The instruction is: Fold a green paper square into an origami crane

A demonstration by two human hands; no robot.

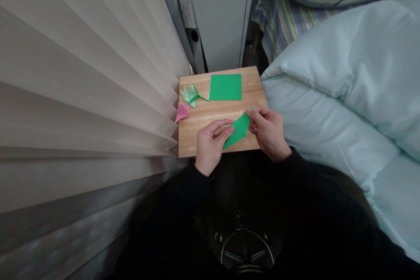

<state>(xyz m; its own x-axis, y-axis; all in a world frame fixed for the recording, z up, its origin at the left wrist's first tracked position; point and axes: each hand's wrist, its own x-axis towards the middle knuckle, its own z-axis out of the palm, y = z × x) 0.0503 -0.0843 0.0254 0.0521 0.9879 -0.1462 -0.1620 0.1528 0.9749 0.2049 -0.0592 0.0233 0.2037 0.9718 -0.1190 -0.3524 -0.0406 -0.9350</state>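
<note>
Pinching a folded, pointed piece of bright green paper (240, 131) between both hands, I have it slanting over the near part of a pale rectangular wooden board (192, 140). My left hand (211, 142) grips its lower end, the thumb lying on top of the paper. My right hand (268, 129) is closed on the upper tip, thumb against fingers, with a bit of green showing just past them.

Near the board's far edge lies a flat, four-cornered sheet of green paper (225, 87). To its left sits a spiky light-green folded paper shape (189, 95) with a thin darker green stem, and just below that, at the board's left edge, a small pink folded paper piece (182, 112). A pleated off-white curtain (98, 61) hangs to my left; puffy pale-blue bedding (328, 96) lies to my right.
</note>
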